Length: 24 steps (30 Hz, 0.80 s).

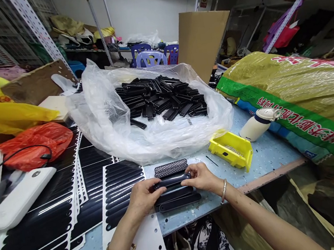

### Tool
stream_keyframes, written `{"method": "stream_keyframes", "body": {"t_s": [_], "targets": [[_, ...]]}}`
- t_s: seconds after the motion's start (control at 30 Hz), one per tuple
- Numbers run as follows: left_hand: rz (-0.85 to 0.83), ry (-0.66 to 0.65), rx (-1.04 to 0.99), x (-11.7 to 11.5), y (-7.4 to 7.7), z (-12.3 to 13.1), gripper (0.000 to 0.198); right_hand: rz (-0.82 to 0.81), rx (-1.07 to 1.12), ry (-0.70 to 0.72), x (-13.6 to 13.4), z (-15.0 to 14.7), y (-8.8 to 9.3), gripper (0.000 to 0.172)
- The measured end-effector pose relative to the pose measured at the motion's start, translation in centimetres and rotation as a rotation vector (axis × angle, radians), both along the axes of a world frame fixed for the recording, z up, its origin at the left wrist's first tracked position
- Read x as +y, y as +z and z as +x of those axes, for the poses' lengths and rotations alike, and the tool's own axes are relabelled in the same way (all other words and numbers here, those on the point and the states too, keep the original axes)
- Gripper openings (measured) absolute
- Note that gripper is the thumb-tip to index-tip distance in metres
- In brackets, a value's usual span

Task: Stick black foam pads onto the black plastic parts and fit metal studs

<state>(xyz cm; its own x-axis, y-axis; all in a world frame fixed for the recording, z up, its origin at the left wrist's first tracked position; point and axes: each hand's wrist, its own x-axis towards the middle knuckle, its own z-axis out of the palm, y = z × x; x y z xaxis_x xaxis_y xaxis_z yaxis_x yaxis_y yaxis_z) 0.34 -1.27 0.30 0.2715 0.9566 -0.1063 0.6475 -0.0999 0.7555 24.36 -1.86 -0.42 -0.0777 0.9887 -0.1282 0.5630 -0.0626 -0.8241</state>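
My left hand [142,197] and my right hand [199,177] grip the two ends of a black plastic strip [171,180], held just above the table. Directly behind it lies a dark perforated mesh strip [170,168]. Nearer me, more black plastic strips [179,202] sit stacked under and in front of my hands. A sheet of glossy black oblong labels on white perforated backing [123,191] lies beside my left hand. Beyond my hands, a clear plastic bag [169,141] holds a heap of black comb-like plastic parts [160,97].
A yellow plastic bin [231,149] with small metal pieces stands right of my hands, with a white bottle [254,126] and a large woven sack [295,101] beyond it. More label sheets [45,221], a white device [18,200] and a red bag [34,145] lie on the left.
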Motion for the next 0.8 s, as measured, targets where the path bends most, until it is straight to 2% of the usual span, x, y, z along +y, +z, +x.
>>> {"method": "stream_keyframes", "body": {"t_s": [0.2, 0.4, 0.63, 0.7, 0.8], "targets": [[-0.034, -0.059, -0.016, 0.4, 0.4, -0.2, 0.025, -0.049, 0.081, 0.027, 0.3, 0.1, -0.1, 0.022], [-0.039, -0.076, -0.029, 0.7, 0.2, -0.1, 0.022, 0.028, -0.016, 0.029, 0.5, -0.2, -0.7, 0.026], [-0.067, -0.045, -0.045, 0.6, -0.2, -0.2, 0.025, 0.159, -0.153, -0.013, 0.7, -0.8, -1.5, 0.046], [-0.065, -0.051, -0.044, 0.6, -0.1, -0.2, 0.025, 0.120, -0.122, -0.015, 0.6, -0.6, -1.2, 0.048], [-0.052, -0.065, -0.034, 0.5, 0.0, -0.1, 0.023, -0.063, 0.036, -0.004, 0.4, 0.3, -0.3, 0.042]]}}
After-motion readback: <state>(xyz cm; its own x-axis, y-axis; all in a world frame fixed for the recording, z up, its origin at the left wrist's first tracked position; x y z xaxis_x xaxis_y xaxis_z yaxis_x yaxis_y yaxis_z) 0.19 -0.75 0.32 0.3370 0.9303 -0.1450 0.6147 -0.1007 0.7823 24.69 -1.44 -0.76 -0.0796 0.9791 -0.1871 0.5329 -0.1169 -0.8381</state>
